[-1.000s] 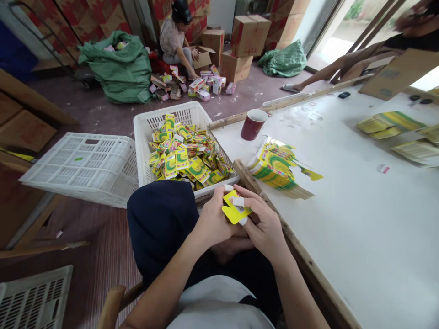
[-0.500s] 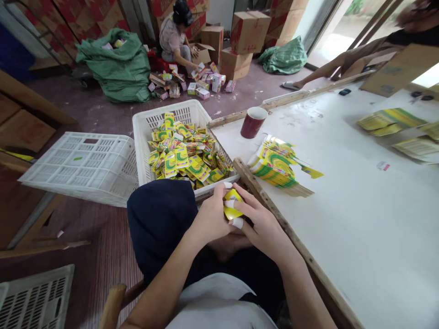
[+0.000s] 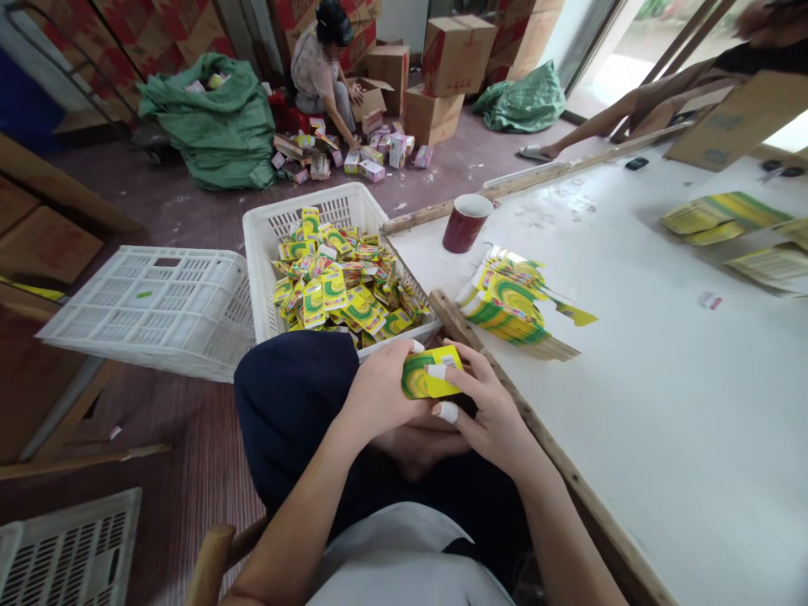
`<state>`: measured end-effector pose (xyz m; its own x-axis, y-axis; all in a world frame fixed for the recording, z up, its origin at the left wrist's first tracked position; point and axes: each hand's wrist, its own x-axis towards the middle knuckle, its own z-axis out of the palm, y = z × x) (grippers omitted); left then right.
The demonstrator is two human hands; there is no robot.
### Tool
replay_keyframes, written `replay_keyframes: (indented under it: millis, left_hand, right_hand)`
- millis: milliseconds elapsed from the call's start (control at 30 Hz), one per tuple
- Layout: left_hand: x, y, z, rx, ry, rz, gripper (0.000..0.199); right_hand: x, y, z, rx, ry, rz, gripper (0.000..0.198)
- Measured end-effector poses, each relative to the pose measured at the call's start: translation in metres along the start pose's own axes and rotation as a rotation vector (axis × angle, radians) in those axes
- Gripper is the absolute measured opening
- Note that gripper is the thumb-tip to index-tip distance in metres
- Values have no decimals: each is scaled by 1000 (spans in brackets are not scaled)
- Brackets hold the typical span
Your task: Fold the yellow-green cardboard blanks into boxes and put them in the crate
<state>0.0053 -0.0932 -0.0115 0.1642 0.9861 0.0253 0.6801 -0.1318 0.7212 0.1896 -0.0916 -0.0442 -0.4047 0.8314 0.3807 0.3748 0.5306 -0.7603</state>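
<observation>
the yellow box (image 3: 420,379) sits between both hands, just this side of the white crate (image 3: 260,278), long axis left to right. the left hand (image 3: 379,387) grips its left end; the right hand (image 3: 492,402) holds the barcode end, equally near. half a second ago its green-swirled face was mostly hidden; now it shows.

Beside the wooden edge of the table (image 3: 576,478), the small yellow carton (image 3: 417,376) now lies lengthwise, its green-swirled panel turned up instead of its loose flap sticking out. The left hand (image 3: 380,383) sits farther from the right hand (image 3: 496,412). The co-worker's hand (image 3: 351,141), lifting a box half a second ago, is now lower; a pinkish box (image 3: 372,121) shows at the open cardboard box's (image 3: 366,103) near edge.
</observation>
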Motion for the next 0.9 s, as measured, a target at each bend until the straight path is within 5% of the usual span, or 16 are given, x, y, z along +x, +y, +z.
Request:
replay_keyframes:
  millis: [333, 467, 567, 700, 800, 900]
  left_hand:
    - [-3, -4, -3, 52, -48, 54, 51]
    - [-7, -3, 6, 76, 3, 29, 52]
    - [-8, -2, 10, 87, 30, 28, 53]
    - [-6, -2, 12, 63, 29, 31, 51]
    - [2, -8, 9, 82, 191, 5, 55]
    - [10, -21, 2, 129, 530, -105, 77]
  right_hand:
    - [9, -3, -24, 36, -252, 20, 17]
    - [3, -2, -8, 56, -78, 60, 16]
    - [-3, -1, 11, 161, 81, 145, 37]
    - [-2, -5, 19, 251, 113, 251, 62]
    - [9, -1, 4, 181, 97, 241, 66]
    - [24, 21, -30, -4, 281, 262, 63]
